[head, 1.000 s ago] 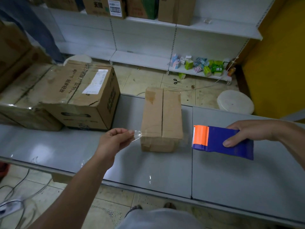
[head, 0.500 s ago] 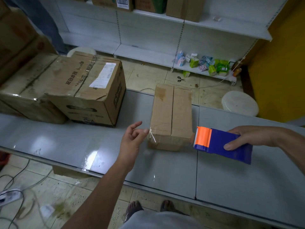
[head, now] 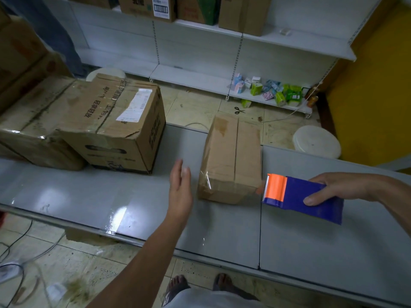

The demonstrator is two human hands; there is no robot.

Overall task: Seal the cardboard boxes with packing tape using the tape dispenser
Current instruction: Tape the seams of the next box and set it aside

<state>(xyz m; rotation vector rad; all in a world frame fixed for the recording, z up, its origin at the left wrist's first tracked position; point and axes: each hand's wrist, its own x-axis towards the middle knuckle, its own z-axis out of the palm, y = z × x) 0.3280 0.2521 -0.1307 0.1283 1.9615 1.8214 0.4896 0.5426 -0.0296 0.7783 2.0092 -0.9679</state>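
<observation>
Loose cables (head: 13,252) are seen on the floor tiles at far left, below the bench (head: 100,196) edge. On the bench's left part two big boxes are set side by side, touching: a worn flat carton (head: 33,121), then a printed carton (head: 124,134) with a white label on top and clear tape over its seam. A white stool (head: 106,73) is partly hidden behind the printed carton.

The left hand (head: 180,192) is held open, fingers straight and together, nothing held. It is placed just beside the left side of the small cardboard box (head: 231,158), and a gap is seen between them. The hand is slightly blurred.

The small cardboard box is set on the bench at mid frame, flaps closed, seam running away from the camera. A strip of clear tape (head: 205,180) is stuck round its near left corner. Scissors (head: 239,110) are seen on the floor behind it, and small colourful packs (head: 271,92) are lined up on the lowest shelf (head: 189,77).

The tape dispenser (head: 298,196), blue body with an orange toothed end, is gripped by the right hand (head: 333,187), thumb on the near side, fingers over the far side. Its orange end is held at the box's near right corner; contact cannot be told. A second white stool (head: 315,144) is seen on the floor beyond the bench, and a yellow wall (head: 378,85) at far right.
</observation>
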